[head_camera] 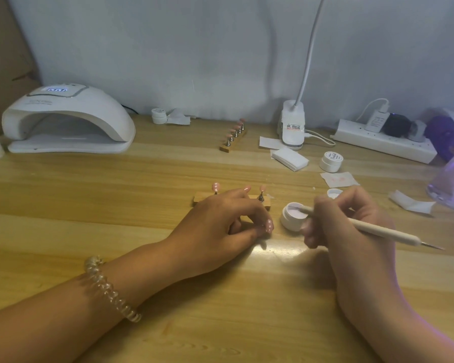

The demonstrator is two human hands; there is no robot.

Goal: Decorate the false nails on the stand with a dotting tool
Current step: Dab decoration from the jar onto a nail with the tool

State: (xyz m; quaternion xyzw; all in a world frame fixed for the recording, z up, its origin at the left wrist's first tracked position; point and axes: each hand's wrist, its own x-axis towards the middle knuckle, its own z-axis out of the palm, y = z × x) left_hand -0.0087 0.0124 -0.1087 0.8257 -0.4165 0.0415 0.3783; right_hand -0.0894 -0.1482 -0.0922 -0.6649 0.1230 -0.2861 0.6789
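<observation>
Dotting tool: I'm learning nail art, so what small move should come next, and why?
Probably lift the dotting tool out of the open jar and carry its tip left to the false nail that the left hand seems to pinch beside the stand. The right hand has the tip resting in the jar's gel, so it looks loaded.

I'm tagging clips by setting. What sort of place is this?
Probably a nail-art workstation, maybe at home: a white nail curing lamp, false nails on a wooden stand, and a dotting tool in the right hand, its tip at an open gel pot.
</observation>
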